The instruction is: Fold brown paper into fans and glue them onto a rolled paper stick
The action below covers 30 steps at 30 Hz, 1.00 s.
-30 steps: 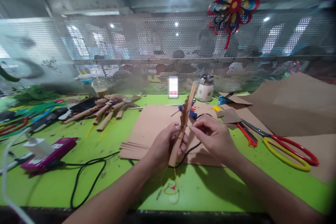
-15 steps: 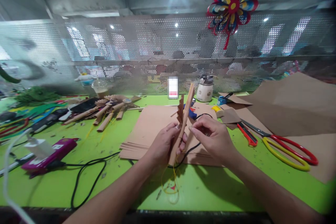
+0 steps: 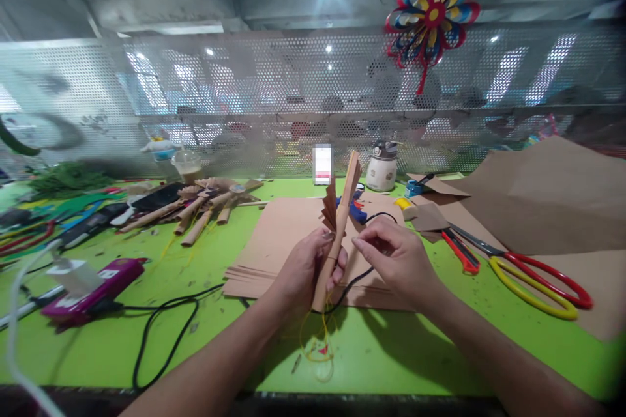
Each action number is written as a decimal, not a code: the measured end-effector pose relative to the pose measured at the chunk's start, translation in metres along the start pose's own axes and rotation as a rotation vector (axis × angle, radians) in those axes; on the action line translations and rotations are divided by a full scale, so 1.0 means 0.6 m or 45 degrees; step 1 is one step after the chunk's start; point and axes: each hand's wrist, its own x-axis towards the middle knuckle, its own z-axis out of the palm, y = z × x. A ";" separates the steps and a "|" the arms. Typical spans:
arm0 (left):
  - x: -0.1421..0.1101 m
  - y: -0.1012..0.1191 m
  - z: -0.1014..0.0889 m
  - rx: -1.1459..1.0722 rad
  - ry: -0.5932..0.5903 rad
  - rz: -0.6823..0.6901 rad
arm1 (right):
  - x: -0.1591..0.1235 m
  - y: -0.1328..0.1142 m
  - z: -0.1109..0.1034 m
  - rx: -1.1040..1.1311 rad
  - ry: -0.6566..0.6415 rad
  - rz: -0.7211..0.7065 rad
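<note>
My left hand [image 3: 302,268] is closed around a rolled brown paper tube [image 3: 323,285], which stands tilted with its upper end leaning right. A folded strip rises at its top, and a pleated paper fan [image 3: 329,210] sticks out on the left side. Yellow thread [image 3: 325,346] dangles from the tube's lower end to the table. Just right of the tube, my right hand [image 3: 398,259] is pinched, thumb against forefinger; whatever lies between the fingertips is too small to make out. Beneath both hands lies a stack of brown paper sheets [image 3: 274,228].
Scissors [image 3: 503,254] with red and yellow handles and a red utility knife [image 3: 460,251] lie at right, near large brown paper [image 3: 552,199]. Several paper tubes [image 3: 198,225] lie left. A purple power strip [image 3: 92,290] and black cable [image 3: 147,326] are nearer. A bottle [image 3: 381,166] stands behind.
The paper tube has tilted and turned slightly in my left hand, and its pleated fan shows more spread and further left. My right hand keeps its pinch in almost the same place.
</note>
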 end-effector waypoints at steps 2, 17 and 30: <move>-0.001 0.001 0.001 0.025 0.000 -0.002 | 0.000 0.001 0.001 -0.001 -0.008 -0.001; -0.004 0.004 0.013 0.101 -0.072 0.070 | -0.004 -0.011 0.018 0.021 0.020 0.052; -0.005 -0.004 0.008 0.185 -0.143 0.095 | -0.002 -0.018 0.015 -0.019 0.044 0.118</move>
